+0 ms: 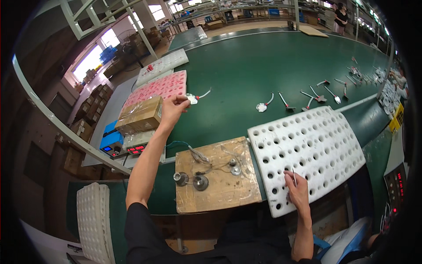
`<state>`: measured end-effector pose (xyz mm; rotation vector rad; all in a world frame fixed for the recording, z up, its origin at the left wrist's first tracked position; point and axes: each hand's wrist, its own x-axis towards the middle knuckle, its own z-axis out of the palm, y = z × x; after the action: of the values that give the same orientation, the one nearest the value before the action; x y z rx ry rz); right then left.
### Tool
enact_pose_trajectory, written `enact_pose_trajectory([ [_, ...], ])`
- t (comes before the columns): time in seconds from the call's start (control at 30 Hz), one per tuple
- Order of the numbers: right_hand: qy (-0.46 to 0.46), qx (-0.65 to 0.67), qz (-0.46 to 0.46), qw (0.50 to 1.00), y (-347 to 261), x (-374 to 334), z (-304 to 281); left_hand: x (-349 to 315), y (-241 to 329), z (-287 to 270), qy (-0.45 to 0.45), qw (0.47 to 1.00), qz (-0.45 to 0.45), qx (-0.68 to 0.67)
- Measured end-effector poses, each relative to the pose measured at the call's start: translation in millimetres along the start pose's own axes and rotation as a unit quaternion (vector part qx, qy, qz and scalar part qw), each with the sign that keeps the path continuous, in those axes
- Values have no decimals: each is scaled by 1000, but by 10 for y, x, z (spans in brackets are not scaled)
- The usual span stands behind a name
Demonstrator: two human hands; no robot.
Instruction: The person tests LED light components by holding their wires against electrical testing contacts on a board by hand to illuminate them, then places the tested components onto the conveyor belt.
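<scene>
My left hand (174, 108) reaches out over the green table, thumb and fingers pinched on a small white round part with a wire lead (192, 98). Its red-and-white lead sticks out to the right. Over the near left part of a white foam tray (313, 132) with rows of round holes, my right hand (298, 192) is closed on a thin, pen-like tool (294, 175). What kind of tool it is cannot be made out. Between my arms lies a taped cardboard sheet (220, 193) bearing metal sockets (201, 182) and loose wires.
Similar leaded parts (262, 107) are scattered across the green conveyor table (237, 66). Left of my left hand stand a taped carton (140, 115), a pink foam tray (160, 86) and a blue instrument (111, 144). Stacked foam trays (93, 220) sit at lower left. Other people are further off.
</scene>
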<state>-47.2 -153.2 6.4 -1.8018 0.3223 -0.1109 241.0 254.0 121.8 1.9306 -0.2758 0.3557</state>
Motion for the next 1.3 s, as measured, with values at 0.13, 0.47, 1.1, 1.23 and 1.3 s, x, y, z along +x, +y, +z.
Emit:
enact_pose_trajectory([
  [0.13,2,-20,28,999,-46,-14,14,830,-207,-375,62,998,-3,-15],
  [0.47,-12,23,38,999,-40,-8,19,1430,-626,-1338,207,885,-51,414],
  [1.1,-87,-47,-153,983,-342,-386,193,-1842,1214,557,-336,921,160,116],
  [1.23,-128,-26,-227,965,-364,-531,294,-2452,1186,942,-331,942,21,40],
  [1.3,-157,-32,-252,954,-338,-582,324,-2629,1115,1108,-261,963,63,-1],
])
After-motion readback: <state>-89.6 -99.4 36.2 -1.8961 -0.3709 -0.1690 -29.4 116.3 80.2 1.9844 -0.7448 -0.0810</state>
